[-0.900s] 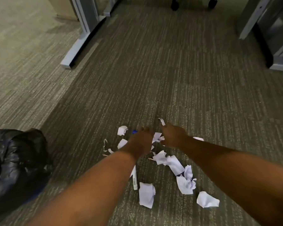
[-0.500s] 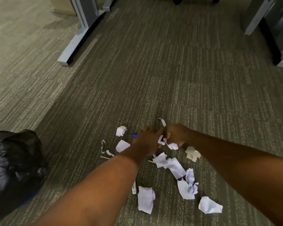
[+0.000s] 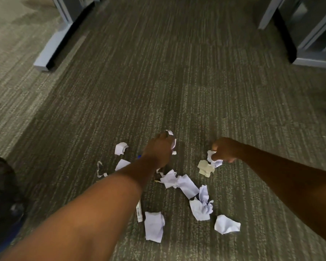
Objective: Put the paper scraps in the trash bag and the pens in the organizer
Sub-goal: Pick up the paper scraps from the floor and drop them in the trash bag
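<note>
While two hands (image 3: pixel 158 151) (image 3: pixel 223 150) grasp scraps (image 3: pixel 214 159), ten remain.

Right hand (image 3: pixel 223 150) now pulled rightward, well apart from left hand (image 3: pixel 158 151), clutching a crumpled white scrap (image 3: pixel 214 160). Left hand reached farther forward onto far scraps (image 3: pixel 173 143).

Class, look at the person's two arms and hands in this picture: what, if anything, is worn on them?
Nothing shows on either. The left hand and right hand are bare, without gloves, and both forearms are uncovered to the picture's edge: no sleeves, watch or bracelet visible. Rings cannot be made out.
</note>
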`<state>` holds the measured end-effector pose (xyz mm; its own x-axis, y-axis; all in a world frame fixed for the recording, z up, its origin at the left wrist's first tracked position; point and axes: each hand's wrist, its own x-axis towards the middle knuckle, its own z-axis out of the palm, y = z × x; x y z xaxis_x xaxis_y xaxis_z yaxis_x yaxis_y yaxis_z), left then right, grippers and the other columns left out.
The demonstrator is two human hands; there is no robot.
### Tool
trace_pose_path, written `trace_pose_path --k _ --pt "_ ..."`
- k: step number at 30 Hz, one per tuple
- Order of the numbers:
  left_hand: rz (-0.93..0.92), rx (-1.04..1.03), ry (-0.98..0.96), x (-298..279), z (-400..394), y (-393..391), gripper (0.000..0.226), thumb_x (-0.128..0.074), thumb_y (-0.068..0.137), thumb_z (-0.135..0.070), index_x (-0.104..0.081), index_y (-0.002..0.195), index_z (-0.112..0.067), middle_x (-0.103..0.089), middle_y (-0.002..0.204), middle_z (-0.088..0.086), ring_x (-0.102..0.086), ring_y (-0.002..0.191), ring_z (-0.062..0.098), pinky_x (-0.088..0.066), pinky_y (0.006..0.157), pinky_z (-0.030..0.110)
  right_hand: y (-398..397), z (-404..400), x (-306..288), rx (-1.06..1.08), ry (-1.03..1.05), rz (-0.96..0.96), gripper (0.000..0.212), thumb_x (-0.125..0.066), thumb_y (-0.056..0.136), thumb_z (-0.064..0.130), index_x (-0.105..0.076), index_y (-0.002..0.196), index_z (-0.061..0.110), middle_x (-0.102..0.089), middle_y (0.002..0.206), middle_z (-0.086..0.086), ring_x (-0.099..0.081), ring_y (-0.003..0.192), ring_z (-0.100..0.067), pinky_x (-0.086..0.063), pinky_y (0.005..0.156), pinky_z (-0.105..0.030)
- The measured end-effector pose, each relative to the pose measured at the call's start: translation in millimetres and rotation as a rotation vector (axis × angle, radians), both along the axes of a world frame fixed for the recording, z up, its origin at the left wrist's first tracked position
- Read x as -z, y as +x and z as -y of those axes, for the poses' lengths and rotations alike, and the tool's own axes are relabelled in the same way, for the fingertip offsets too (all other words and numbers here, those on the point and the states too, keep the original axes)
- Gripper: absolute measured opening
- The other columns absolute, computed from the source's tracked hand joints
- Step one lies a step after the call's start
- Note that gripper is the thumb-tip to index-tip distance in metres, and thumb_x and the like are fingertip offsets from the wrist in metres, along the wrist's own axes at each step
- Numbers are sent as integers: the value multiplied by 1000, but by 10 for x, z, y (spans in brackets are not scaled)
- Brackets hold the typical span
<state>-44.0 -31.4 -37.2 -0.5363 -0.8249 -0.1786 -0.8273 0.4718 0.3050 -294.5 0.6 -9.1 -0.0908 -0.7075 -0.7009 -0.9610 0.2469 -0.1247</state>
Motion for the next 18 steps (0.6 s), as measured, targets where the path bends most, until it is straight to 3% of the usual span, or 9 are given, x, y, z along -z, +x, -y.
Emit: trace_pose_path --k 2,4,6,8,10,12,14,16,18 --pt "8 8 -5 1 78 -72 50 -69 85 -26 -49 130 -15 -41 138 16 -43 124 35 -45 99 48 14 -69 -23 -39 -56 -18 19 -73 79 29 -69 92 16 -64 104 -7 -64 95 -23 -45 68 -23" --pt "79 11 4 37 157 -109 58 -71 84 -28 -45 134 -17 -24 150 19 -32 134 38 -43 103 51 37 -123 19 -20 -106 20 22 -75 77 27 -72 95 14 -68 107 -9 -64 101 -23 -41 69 -21" --pt "155 34 39 86 220 -160 62 -71 84 -27 -42 138 -19 -2 160 16 -18 143 40 -38 108 53 93 -224 46 -14 -157 24 35 -74 79 27 -72 112 15 -69 115 -8 -65 108 -23 -43 76 -22" --pt "177 80 80 114 258 -212 61 -72 84 -20 -44 137 -17 7 163 12 -17 146 38 -38 109 51 97 -308 132 -56 -163 66 32 -66 81 33 -73 110 22 -71 109 -2 -66 107 -21 -46 81 -24" --pt "214 146 78 135 272 -243 66 -71 84 -17 -40 141 -13 -4 162 16 -25 143 40 -40 108 50 79 -331 124 -53 -146 97 27 -63 83 30 -73 106 21 -70 106 -1 -66 104 -18 -49 84 -29" --pt "228 151 46 157 257 -251 68 -73 83 -21 -39 141 -12 -26 153 17 -34 137 39 -43 105 50 13 -290 41 3 -132 141 9 -65 81 16 -70 88 21 -66 100 -4 -65 87 -16 -50 82 -33" --pt "190 115 39 137 233 -262 65 -75 80 -20 -43 136 -11 -37 143 15 -39 132 37 -45 102 49 -81 -238 -62 135 -136 253 21 -66 76 11 -58 73 29 -62 89 0 -63 75 -17 -54 68 -38" --pt "157 80 62 91 219 -273 63 -75 79 -15 -44 133 -8 -41 139 15 -45 128 36 -46 101 48 -123 -227 -149 283 -154 363 36 -72 79 4 -61 106 23 -56 102 1 -65 86 -26 -53 51 -34" --pt "109 48 79 37 192 -271 58 -74 79 -7 -46 130 -6 -45 135 16 -53 120 37 -48 97 46 -101 -268 -200 303 -76 416 56 -75 79 2 -53 128 18 -53 115 -7 -64 84 -24 -53 47 -26"
